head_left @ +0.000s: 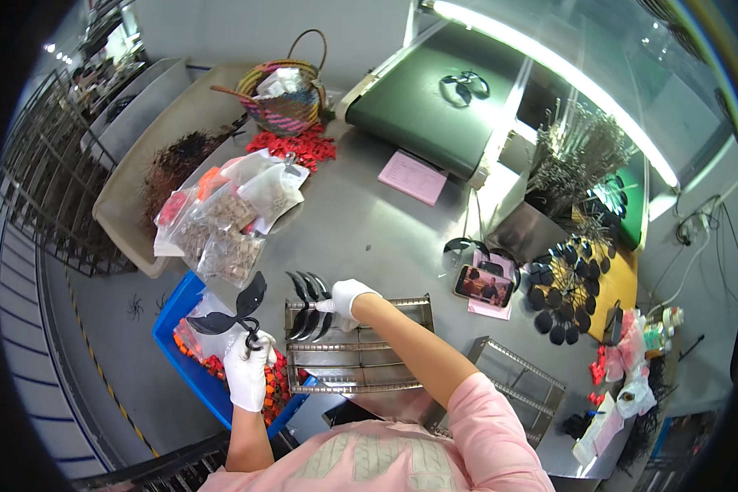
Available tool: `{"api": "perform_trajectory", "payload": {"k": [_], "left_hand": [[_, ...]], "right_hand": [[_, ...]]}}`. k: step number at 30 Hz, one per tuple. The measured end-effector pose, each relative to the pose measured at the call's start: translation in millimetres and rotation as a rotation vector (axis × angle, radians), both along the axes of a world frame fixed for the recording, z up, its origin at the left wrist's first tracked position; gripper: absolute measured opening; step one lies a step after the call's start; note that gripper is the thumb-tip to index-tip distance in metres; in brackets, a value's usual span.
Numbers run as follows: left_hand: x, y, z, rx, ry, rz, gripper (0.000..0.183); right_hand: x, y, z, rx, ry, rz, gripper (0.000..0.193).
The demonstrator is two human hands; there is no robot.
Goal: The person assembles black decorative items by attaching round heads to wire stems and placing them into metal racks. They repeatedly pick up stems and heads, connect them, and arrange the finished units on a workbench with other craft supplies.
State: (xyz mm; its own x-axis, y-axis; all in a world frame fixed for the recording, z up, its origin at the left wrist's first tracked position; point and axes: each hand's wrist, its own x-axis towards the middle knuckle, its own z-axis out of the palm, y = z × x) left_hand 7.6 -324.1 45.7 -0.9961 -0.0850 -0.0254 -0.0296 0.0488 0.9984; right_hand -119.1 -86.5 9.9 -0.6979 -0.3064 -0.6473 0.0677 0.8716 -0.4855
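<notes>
My left hand [248,369], in a white glove, is closed round the lower end of a pair of black sunglasses [252,297]; their two dark lobes spread above the fingers. A metal rack [369,361] with notched rails lies in front of me. Several curved black sunglasses [298,289] stand side by side in its left end. My right hand [350,300], also gloved, reaches over the rack. Its fingertips press together at the rightmost of these sunglasses and seem to grip it; the contact is partly hidden.
Under my left hand sits a blue bin [180,307] of red and orange pieces. Filled plastic bags [225,215] lie beyond it. A woven basket [280,98] and a green conveyor [422,90] stand at the back. To the right are a phone [484,285], black ovals [562,299] and another rack [517,385].
</notes>
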Motion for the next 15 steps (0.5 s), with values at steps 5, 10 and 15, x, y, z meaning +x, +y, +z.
{"api": "perform_trajectory", "payload": {"k": [5,10,15], "left_hand": [[-5.9,-14.6,21.0,0.019,-0.068,-0.327,0.012],[-20.9,0.1,7.4,0.056,-0.180,-0.465,0.018],[-25.5,16.6,15.4,0.156,-0.073,-0.154,0.030]], "right_hand": [[29.8,23.9,34.8,-0.380,0.057,-0.343,0.056],[84.8,13.8,87.9,-1.092,-0.263,-0.209,0.058],[98.0,23.4,87.8,-0.400,1.014,0.150,0.038]]}}
